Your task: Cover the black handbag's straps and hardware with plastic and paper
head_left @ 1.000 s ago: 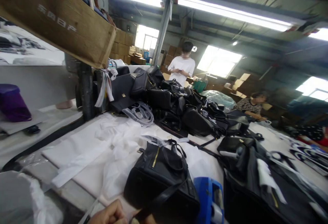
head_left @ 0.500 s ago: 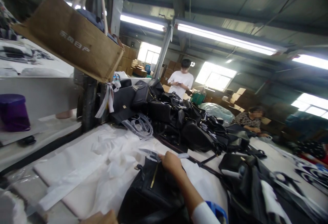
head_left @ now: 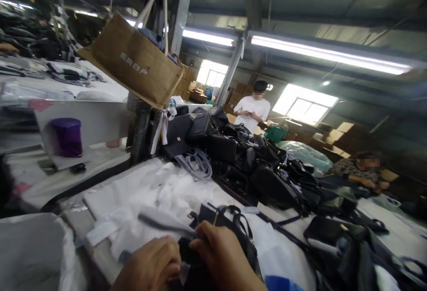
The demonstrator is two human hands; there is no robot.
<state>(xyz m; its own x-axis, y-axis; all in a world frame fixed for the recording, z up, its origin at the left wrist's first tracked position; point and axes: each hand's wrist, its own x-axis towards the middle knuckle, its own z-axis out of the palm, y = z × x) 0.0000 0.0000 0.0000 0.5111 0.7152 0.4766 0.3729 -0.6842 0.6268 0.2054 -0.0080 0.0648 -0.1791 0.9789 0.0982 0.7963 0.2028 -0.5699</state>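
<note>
A black handbag point(head_left: 230, 226) with gold zip and looped handles lies on white wrapping paper point(head_left: 150, 197) at the near edge of the table. My left hand point(head_left: 153, 266) and my right hand point(head_left: 223, 255) meet over the bag's near side, fingers curled. A grey plastic strip point(head_left: 163, 221) sticks out to the left from between them, and a bit of clear plastic shows under my left fingers. What each hand pinches is blurred.
A big heap of black handbags point(head_left: 253, 157) fills the table behind. A brown bag point(head_left: 133, 66) hangs from a post at upper left. A purple tub point(head_left: 66, 136) sits far left. One person stands at the back point(head_left: 252, 109), another sits at right point(head_left: 362, 173).
The camera swung to the left and down. My right hand pulled back from the bag's top to join my left hand, which rose into view at the bag's near side.
</note>
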